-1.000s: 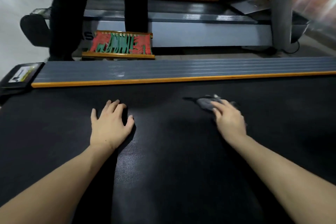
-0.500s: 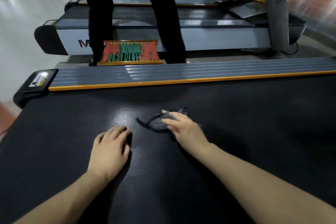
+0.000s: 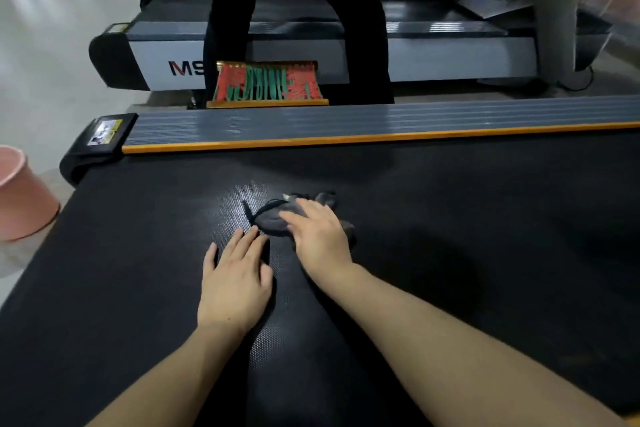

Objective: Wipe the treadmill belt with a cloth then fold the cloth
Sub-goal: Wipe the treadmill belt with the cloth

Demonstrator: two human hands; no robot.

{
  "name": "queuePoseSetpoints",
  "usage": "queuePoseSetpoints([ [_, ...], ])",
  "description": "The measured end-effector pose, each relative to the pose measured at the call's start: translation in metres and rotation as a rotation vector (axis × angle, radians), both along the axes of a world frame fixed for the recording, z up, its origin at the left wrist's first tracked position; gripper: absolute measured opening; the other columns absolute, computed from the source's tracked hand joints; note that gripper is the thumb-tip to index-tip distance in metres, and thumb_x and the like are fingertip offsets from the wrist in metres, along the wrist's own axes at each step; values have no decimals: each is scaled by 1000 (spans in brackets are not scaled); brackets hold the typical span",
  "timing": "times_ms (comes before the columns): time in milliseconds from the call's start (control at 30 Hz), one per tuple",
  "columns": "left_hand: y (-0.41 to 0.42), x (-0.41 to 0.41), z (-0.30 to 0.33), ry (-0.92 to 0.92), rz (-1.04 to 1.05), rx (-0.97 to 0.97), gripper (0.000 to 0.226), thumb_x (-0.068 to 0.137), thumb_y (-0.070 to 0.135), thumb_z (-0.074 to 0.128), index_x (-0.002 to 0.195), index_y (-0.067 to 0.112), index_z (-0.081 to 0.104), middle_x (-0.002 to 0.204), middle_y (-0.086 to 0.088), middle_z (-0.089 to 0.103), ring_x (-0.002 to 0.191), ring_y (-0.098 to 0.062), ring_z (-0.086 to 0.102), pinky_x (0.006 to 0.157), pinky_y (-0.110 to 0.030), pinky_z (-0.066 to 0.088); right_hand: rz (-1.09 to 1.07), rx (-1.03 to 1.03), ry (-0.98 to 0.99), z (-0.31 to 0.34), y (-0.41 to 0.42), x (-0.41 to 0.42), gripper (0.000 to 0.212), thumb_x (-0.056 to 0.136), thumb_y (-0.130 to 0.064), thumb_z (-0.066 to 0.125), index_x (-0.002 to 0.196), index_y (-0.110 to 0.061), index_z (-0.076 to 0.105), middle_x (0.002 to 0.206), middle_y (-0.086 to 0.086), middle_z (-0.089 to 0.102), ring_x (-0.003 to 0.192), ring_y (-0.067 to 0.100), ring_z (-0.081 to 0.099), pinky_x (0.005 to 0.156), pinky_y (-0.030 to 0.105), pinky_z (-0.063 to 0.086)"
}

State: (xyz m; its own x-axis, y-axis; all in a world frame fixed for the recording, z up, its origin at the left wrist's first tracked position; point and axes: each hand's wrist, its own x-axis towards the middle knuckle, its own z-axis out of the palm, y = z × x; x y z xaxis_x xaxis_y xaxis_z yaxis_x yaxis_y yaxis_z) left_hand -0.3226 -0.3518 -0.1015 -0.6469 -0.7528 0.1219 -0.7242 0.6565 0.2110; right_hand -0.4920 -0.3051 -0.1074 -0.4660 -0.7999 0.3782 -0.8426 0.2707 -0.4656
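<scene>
At the far left a pink bucket point(image 3: 20, 194) stands on the floor beside the treadmill, well apart from the work. The left hand point(image 3: 233, 282) lies flat on the black belt point(image 3: 138, 288), fingers straight and holding nothing, its fingertips just beside the cloth point(image 3: 273, 218). To its right, the right hand point(image 3: 320, 241) presses down on the cloth with straight fingers; whether the thumb hooks any fabric cannot be told. Beyond the belt runs the grey side rail point(image 3: 346, 123) with its orange edge, and past that a person's dark legs point(image 3: 301, 21) stand by a red-and-green brush point(image 3: 266, 81).

What could go wrong: the cloth is bunched, so only a narrow strip of belt gets wiped on each pass, and patches may be missed. With flat-finger pressure alone, the cloth could slip out from under the hand on the textured belt. The left hand sits so close that a sweep toward it would run the cloth into its fingers.

The cloth is small, dark grey, crumpled into a lump, with a thin strand trailing off its left end. It lies mid-belt, partly hidden under the right hand, and is not folded.
</scene>
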Motion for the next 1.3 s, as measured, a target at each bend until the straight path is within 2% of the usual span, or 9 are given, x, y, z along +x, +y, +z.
queuePoseSetpoints([
  [167, 1, 0, 2, 16, 8, 25, 55, 95, 43, 30, 144, 31, 52, 160, 13, 38, 152, -8, 25, 125, -47, 14, 218, 39, 143, 9, 67, -76, 26, 94, -26, 62, 117, -24, 72, 137, -1, 61, 124, 17, 57, 108, 27, 41],
  [333, 1, -1, -1, 11, 2, 27, 48, 102, 47, 38, 146, 30, 48, 162, 12, 32, 154, -8, 16, 125, -47, 7, -402, 27, 30, 13, 155, -147, 28, 97, -20, 62, 123, -25, 70, 141, -1, 57, 128, 23, 53, 107, 31, 36],
  [500, 1, -2, -3, 52, 3, 17, 45, 101, 46, 42, 142, 29, 50, 160, 12, 37, 153, -9, 20, 125, -49, 10, -962, 50, -138, 6, 100, -90, 37, 92, -21, 60, 128, -27, 63, 143, 9, 50, 131, 32, 42, 111, 48, 29],
  [667, -2, 0, -6, 65, 5, -15, 57, 95, 51, 30, 144, 26, 47, 156, 11, 42, 151, -8, 26, 123, -49, 17, -390, 128, 8, -2, 27, 16, 39, 89, -26, 58, 128, -27, 62, 139, 10, 54, 124, 33, 49, 105, 49, 39],
  [767, -3, 1, -7, 66, 4, -29, 58, 95, 52, 30, 143, 27, 49, 155, 9, 43, 150, -9, 28, 123, -50, 19, 79, 141, 100, 5, 54, -11, 40, 95, -35, 45, 131, -26, 61, 142, 9, 53, 128, 31, 49, 109, 46, 39],
  [867, -4, 1, -8, 64, -6, -37, 54, 95, 52, 32, 139, 28, 53, 155, 8, 43, 150, -10, 28, 122, -51, 20, 367, 195, 198, 22, 115, -69, 36, 98, -32, 54, 134, -31, 59, 146, -4, 51, 132, 18, 49, 111, 31, 39],
  [1033, -3, 0, -7, 69, -5, -35, 55, 95, 52, 31, 139, 27, 54, 156, 7, 42, 150, -11, 27, 123, -51, 18, -205, 319, 87, 35, 179, -130, 39, 93, -55, 49, 131, -49, 56, 131, -11, 51, 119, 17, 51, 98, 40, 44],
  [1133, -3, 1, -6, 79, -11, -45, 54, 96, 51, 31, 138, 26, 55, 155, 6, 44, 149, -12, 29, 122, -52, 19, -209, 328, 132, 39, 182, -136, 47, 90, -64, 41, 132, -47, 56, 134, -8, 48, 121, 17, 46, 104, 40, 36],
  [1300, -2, -1, -5, 70, 2, -36, 47, 99, 47, 38, 138, 27, 54, 155, 6, 43, 150, -11, 27, 123, -51, 19, -271, 355, 88, 15, 160, -121, 46, 101, -43, 41, 145, -32, 48, 163, 1, 26, 150, 26, 22, 122, 51, 13],
])
